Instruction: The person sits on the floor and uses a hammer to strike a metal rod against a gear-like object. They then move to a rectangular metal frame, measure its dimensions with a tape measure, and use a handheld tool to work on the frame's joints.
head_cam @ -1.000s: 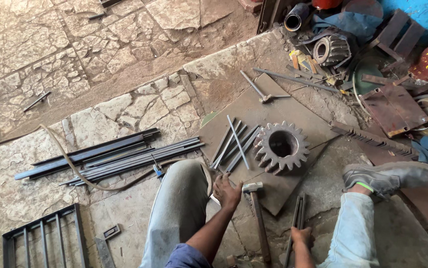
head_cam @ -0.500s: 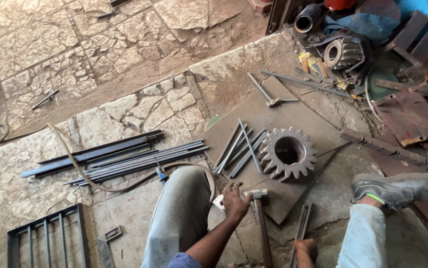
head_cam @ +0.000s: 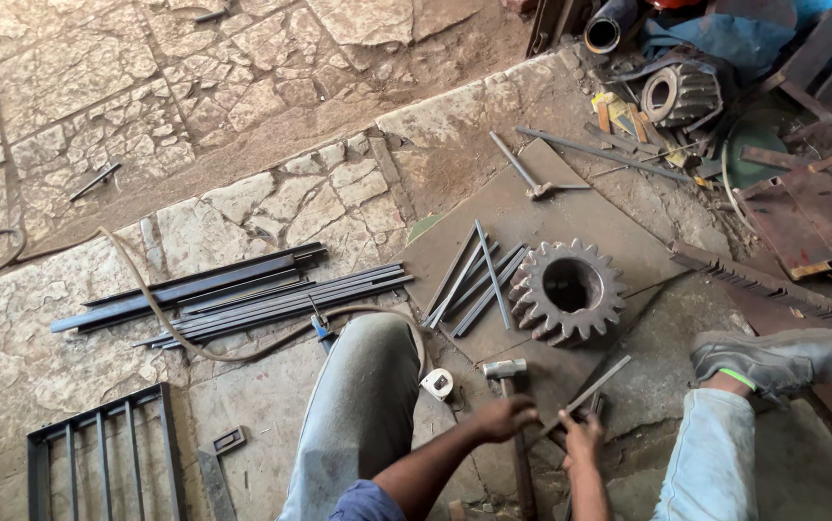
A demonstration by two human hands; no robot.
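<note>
Rusty steel lies all round the big toothed gear wheel (head_cam: 567, 291) on its flat brown metal plate (head_cam: 570, 217). Just below the gear, the left hand (head_cam: 505, 417) curls over the wooden handle of a steel-headed hammer (head_cam: 508, 386), while the right hand (head_cam: 583, 439) pinches a thin flat metal strip (head_cam: 585, 394) slanting up toward the gear. Loose grey rods (head_cam: 474, 280) lie beside the gear's left edge; farther left sit long dark bars (head_cam: 233, 294).
</note>
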